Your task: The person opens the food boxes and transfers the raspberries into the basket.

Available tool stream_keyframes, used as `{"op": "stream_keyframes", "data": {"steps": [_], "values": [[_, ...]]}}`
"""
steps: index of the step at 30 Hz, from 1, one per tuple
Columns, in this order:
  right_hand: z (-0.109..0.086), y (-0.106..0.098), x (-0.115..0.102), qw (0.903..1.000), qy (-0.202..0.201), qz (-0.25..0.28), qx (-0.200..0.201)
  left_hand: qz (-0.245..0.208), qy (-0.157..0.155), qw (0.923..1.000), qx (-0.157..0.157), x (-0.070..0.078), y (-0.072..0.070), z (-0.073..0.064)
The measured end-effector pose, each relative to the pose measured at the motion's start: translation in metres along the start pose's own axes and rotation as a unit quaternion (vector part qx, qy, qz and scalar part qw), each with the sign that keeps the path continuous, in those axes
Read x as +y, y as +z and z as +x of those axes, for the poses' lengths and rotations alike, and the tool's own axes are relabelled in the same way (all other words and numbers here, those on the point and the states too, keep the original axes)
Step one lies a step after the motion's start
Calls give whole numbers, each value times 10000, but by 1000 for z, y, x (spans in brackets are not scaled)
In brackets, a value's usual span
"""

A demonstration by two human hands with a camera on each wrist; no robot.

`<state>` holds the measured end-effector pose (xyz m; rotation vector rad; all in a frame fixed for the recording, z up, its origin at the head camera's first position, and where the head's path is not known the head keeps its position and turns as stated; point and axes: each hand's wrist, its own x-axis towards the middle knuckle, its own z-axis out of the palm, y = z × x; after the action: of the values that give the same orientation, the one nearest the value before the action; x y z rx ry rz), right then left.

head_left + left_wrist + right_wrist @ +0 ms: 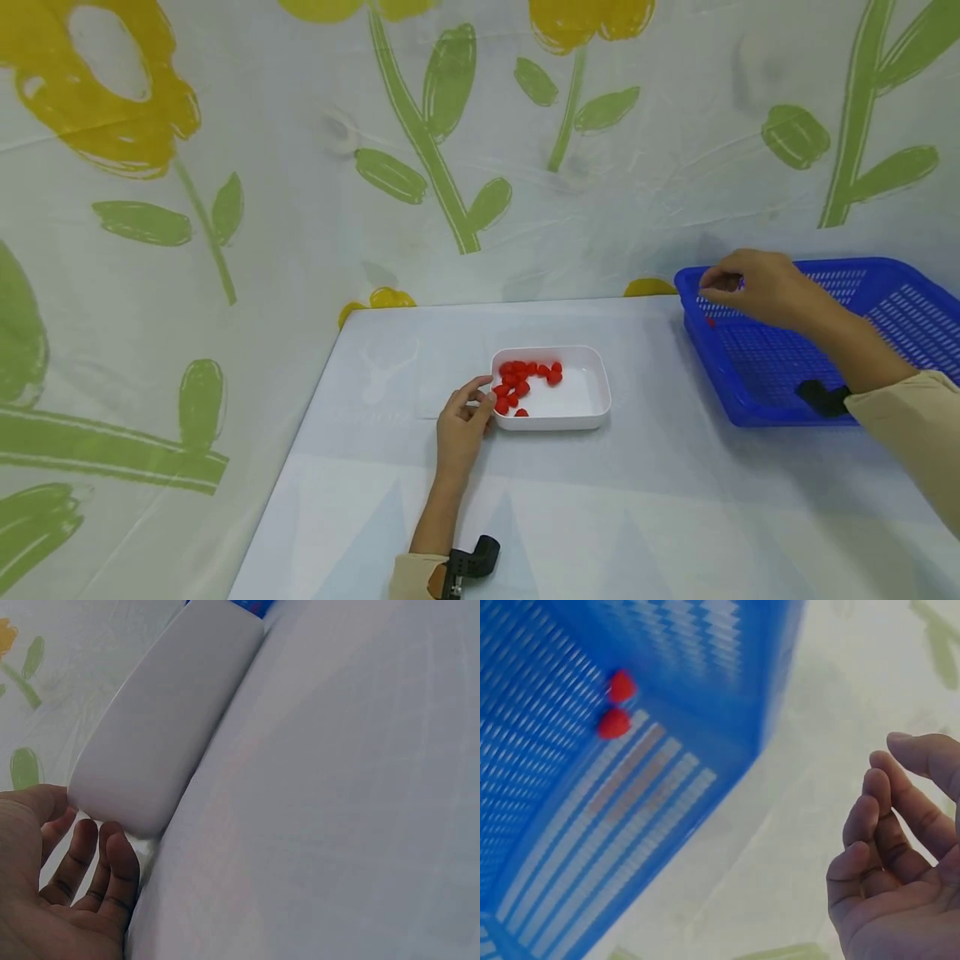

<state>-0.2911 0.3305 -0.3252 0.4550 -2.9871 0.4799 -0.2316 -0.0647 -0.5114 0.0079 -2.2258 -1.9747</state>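
A white rectangular tray [562, 402] holds several small red rounded pieces [522, 388], mostly grouped toward its left end. My left hand [463, 417] is at that end, its bent fingers touching the outside. In the left wrist view, the thumb [45, 801] meets the tray's upper corner and the other fingertips sit against its end wall. My right hand [765, 287] is above the left part of a blue basket [738, 412]. Its fingers [862, 817] bend loosely, the thumb stands apart, and nothing shows between them. Two red pieces [615, 723] lie inside the basket.
The basket, with slotted walls, stands on the right of the white-covered table [600, 500]. A flower-printed cloth [300, 167] hangs behind and to the left. Each wrist wears a black camera mount [472, 560].
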Motion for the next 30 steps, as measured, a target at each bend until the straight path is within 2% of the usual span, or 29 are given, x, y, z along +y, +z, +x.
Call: {"op": "stream_keyframes", "data": {"steps": [5, 13, 17, 20, 24, 27, 30], "values": [[-4, 9, -23, 9996, -150, 224, 104, -58, -80, 9999, -49, 2, -3, -1], [-6, 32, -53, 9978, -292, 564, 204, 24, -97, 9999, -132, 31, -4, -12], [-3, 50, -65, 9958, -492, 764, 132, 46, -93, 9999, -128, 35, -4, -13], [0, 68, -73, 9945, -604, 853, 96, 34, -104, 9999, -91, 22, -4, -7], [3, 91, -83, 9926, -552, 1081, -47, -99, -81, 9998, -125, 17, -4, -5], [3, 104, -89, 9903, -457, 1296, -212, -104, -57, 9998, -179, 31, -4, -10], [5, 115, -94, 9880, -395, 1447, -363, -32, -34, 9998, -181, 32, -5, -11]]}}
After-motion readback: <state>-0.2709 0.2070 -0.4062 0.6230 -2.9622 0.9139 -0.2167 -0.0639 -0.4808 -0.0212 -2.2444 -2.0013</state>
